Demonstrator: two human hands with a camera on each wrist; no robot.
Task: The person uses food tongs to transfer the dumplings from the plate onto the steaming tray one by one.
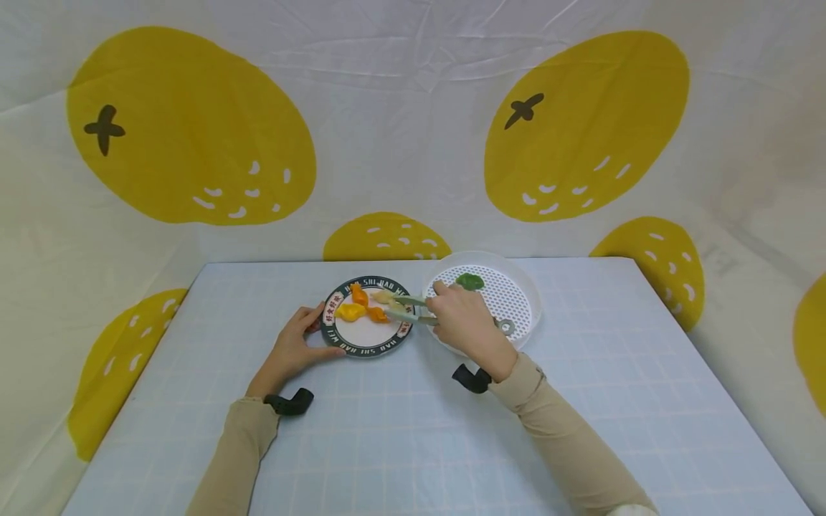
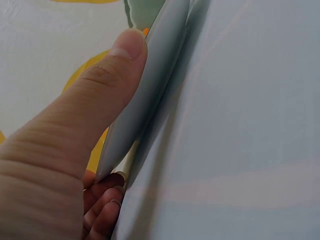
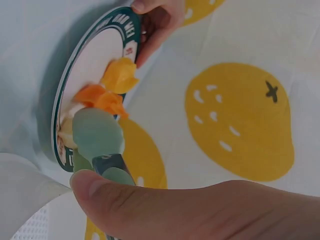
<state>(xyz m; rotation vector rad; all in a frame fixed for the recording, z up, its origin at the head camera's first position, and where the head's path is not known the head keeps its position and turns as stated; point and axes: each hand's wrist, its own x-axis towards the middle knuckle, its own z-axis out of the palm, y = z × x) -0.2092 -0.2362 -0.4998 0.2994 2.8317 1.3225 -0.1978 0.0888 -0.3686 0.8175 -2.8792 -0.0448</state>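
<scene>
My left hand (image 1: 297, 347) grips a round plate (image 1: 366, 351) with a dark green lettered rim, the thumb at the near edge and fingers round the left side. In the left wrist view the plate's pale underside shows beside the thumb. My right hand (image 1: 467, 319) holds pale green tongs (image 1: 413, 309), their tips over the plate's right side at a pale, dumpling-shaped piece (image 1: 383, 296). A yellow piece (image 1: 350, 312) and two orange ones, including the upper orange piece (image 1: 359, 294), lie on the plate. In the right wrist view a tong head (image 3: 97, 134) partly hides the pale piece.
A white round basket (image 1: 530, 301) with a perforated bottom stands right of the plate, beneath my right hand. Inside it lies a crinkled green piece (image 1: 470, 281). The table has a light blue checked cloth (image 1: 387, 430); a fruit-patterned curtain (image 1: 400, 143) hangs behind it.
</scene>
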